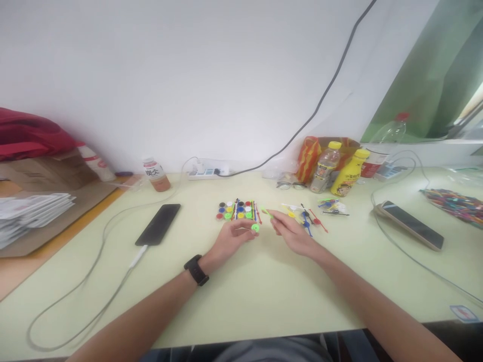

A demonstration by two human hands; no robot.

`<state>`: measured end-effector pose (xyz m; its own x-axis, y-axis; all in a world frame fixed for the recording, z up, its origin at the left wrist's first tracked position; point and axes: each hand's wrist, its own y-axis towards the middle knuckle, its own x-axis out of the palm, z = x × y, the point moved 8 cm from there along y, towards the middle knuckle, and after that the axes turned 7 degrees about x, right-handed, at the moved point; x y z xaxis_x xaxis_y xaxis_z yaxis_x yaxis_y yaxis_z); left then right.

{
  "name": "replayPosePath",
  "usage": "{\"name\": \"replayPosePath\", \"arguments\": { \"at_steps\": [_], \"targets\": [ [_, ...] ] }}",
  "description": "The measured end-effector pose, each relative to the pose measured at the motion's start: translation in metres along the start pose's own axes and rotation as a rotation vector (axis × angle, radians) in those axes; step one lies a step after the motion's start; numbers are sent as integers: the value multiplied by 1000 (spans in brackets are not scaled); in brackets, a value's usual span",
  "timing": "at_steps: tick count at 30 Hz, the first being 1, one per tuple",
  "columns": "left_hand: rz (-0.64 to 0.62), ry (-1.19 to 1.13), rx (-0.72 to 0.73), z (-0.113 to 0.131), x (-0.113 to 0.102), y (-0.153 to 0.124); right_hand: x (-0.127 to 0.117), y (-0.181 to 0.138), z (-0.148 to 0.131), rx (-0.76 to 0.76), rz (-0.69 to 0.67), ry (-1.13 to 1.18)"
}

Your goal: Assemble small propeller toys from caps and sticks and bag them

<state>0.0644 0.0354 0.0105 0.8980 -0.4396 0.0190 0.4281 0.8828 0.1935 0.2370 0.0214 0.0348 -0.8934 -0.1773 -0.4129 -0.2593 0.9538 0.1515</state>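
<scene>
My left hand (234, 238), with a black watch on the wrist, pinches a bright green disc (255, 228) at its fingertips. A short gap away, my right hand (290, 231) grips a thin green stick-like piece (267, 212) between thumb and fingers. Beyond my left hand lie round coloured discs (229, 204) in rows, with thin coloured pointers (256, 211) beside them. To the right of my right hand, several arrow-shaped spinners (316, 220) in red, blue, black, white and yellow are spread on the table. Behind them rests a small clear bag (334, 206) of coloured pieces.
A phone (157, 224) with a charging cable lies at left; another phone (412, 224) is at right. Bottles stand behind: one brown drink (157, 176), one yellow (349, 173). A power strip (207, 170) sits by the wall. Coloured strands (455, 206) lie far right.
</scene>
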Motion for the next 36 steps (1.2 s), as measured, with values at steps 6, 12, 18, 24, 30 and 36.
{"name": "replayPosePath", "arguments": {
  "at_steps": [6, 12, 18, 24, 30, 36],
  "targets": [
    [-46, 29, 31, 3, 4, 1, 9, -4, -13, -80, -75, 129],
    [-80, 62, 79, 8, 9, -1, 14, -3, -13, -116, -54, 64],
    [-48, 144, 149, 14, 8, -1, 17, -4, -8, -104, -31, 69],
    [-32, 212, 183, 14, 8, -3, 18, -7, -14, -144, -44, 23],
    [-20, 428, 302, 30, 10, -10, 16, -10, -18, -168, -15, -80],
    [-1, 615, 421, 42, 8, -14, 14, -10, -20, -176, -26, -125]
  ]
}}
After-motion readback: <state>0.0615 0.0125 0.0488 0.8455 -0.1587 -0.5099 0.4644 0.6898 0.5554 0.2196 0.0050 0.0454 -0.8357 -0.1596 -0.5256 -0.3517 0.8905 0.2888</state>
